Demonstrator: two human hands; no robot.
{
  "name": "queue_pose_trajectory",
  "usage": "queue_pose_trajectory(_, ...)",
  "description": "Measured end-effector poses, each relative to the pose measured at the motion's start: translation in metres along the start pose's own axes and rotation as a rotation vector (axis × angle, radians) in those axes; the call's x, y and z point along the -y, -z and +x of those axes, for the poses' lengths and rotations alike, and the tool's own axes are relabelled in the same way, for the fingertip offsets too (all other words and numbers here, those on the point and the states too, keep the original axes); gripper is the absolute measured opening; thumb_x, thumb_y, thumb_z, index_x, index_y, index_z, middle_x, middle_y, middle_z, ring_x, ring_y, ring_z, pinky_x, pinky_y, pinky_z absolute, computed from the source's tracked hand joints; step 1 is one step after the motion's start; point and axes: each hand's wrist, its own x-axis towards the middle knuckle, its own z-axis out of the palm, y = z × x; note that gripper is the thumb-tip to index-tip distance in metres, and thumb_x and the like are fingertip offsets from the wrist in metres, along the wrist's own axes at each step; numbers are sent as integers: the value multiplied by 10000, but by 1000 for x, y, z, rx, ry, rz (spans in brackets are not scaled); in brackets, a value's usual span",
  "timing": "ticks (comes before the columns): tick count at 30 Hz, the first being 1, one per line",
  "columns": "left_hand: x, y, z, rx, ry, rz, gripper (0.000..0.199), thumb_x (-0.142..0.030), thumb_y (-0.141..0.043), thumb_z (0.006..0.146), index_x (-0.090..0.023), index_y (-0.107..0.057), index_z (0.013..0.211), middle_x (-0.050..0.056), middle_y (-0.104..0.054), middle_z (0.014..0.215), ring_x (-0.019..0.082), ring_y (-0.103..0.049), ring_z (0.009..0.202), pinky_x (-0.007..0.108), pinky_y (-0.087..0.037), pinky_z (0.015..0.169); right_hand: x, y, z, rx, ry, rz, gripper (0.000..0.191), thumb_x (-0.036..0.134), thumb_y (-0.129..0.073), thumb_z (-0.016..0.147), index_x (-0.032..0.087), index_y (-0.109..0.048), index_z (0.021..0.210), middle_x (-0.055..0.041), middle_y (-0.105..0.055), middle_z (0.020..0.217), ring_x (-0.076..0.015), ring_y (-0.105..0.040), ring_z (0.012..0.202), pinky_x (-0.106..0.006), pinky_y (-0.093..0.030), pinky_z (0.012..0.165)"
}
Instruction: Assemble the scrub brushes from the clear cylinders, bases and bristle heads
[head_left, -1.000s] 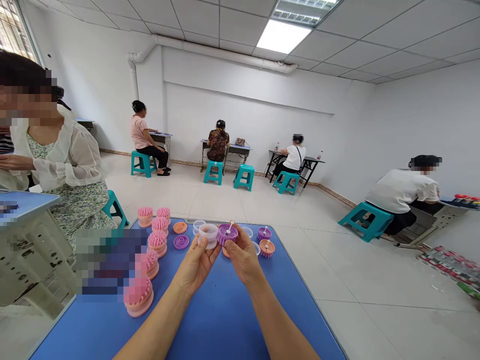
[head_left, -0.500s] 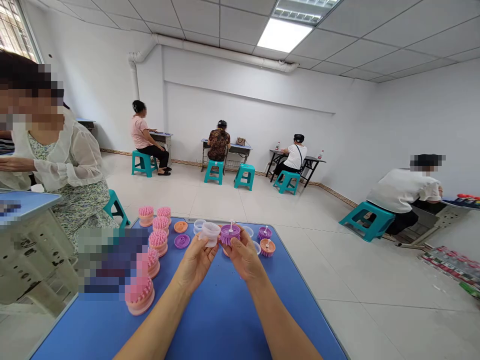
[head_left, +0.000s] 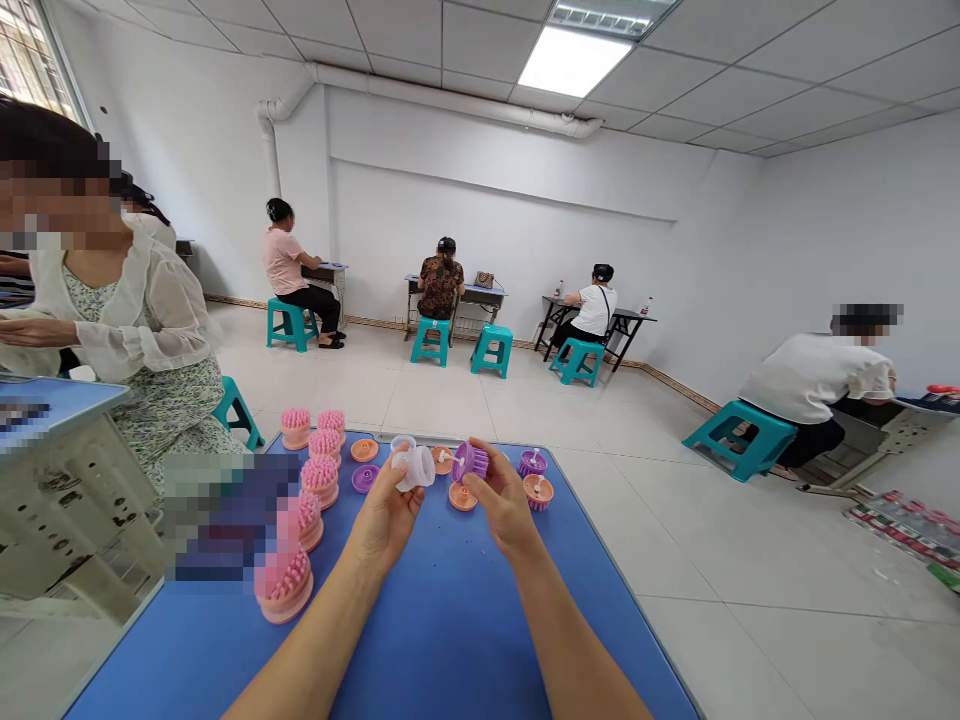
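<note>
My left hand grips a translucent white plastic cup, tilted with its mouth toward the right. In my right hand is a purple bristled brush head, turned on its side with a white stem pointing left at the cup. The two pieces are close but apart. Under and behind them lie orange round parts and another clear cup. A purple disc and an orange disc rest left of my hands. To the right sit a purple brush head and an orange one, both with white stems.
Several pink bristled brushes stand in rows along the left of the blue table. A co-worker sits at a desk on the left. Other people sit on teal stools along the walls. Packed bottles lie on the floor at right.
The purple brush head has turned from upright onto its side, its stem now toward the cup. The cup has tipped from upright to face right.
</note>
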Motion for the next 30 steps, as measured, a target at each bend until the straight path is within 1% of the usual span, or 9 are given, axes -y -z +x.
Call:
queue_pose_trajectory(4,1,1,1,-6,-6,20,310,-137,-558,765,-217,-597,1063,-3,-647,899,71,-593,669,147,-489,556,-4,0,-1,86,49,-118,389,234,-652,692,239,-585,1075,-19,-632,959,-182,-592,874,-327,-490,796)
queue_pose_trajectory(8,1,3,1,40,-29,42,357,-138,-631,711,-222,-605,1057,-11,-654,895,71,-592,673,151,-488,577,-6,0,-2,167,88,-266,387,229,-628,728,242,-572,1110,-43,-584,1095,-205,-569,964,-343,-483,828)
queue_pose_trajectory(11,2,3,0,64,-37,69,394,-149,-676,673,-221,-614,1056,-16,-658,876,68,-588,669,151,-481,589,-5,1,-2,168,100,-320,403,216,-624,731,246,-559,1127,-46,-570,1122,-202,-568,970,-333,-485,826)
queue_pose_trajectory(16,5,4,-1,75,-47,111,438,-125,-709,617,-218,-631,1037,-21,-661,831,73,-585,673,154,-465,612,-6,0,-2,163,99,-326,427,194,-617,727,247,-532,1142,-40,-583,1112,-194,-575,966,-324,-481,837)
queue_pose_trajectory(22,7,3,0,118,-53,147,474,-136,-727,597,-214,-620,1052,-15,-658,858,77,-582,716,168,-458,666,-10,0,-2,182,98,-334,438,199,-624,723,243,-529,1148,-49,-575,1136,-197,-575,974,-332,-477,844)
queue_pose_trajectory(25,7,4,0,127,-58,170,492,-165,-740,590,-209,-613,1063,-17,-652,833,80,-579,724,180,-451,700,-11,1,-2,183,82,-336,437,201,-625,721,242,-535,1146,-51,-579,1125,-197,-574,966,-333,-474,842)
queue_pose_trajectory(28,7,6,0,120,-80,259,524,-217,-752,589,-199,-597,1089,-15,-650,797,92,-579,727,201,-441,731,-11,2,-1,171,59,-336,426,209,-626,716,238,-548,1134,-50,-583,1111,-195,-575,949,-322,-478,825)
queue_pose_trajectory(30,7,7,0,96,-104,392,563,-277,-754,586,-190,-580,1115,-8,-655,776,112,-582,729,227,-437,741,-11,3,0,172,47,-339,411,218,-626,716,237,-558,1122,-50,-582,1110,-193,-575,937,-316,-480,812)
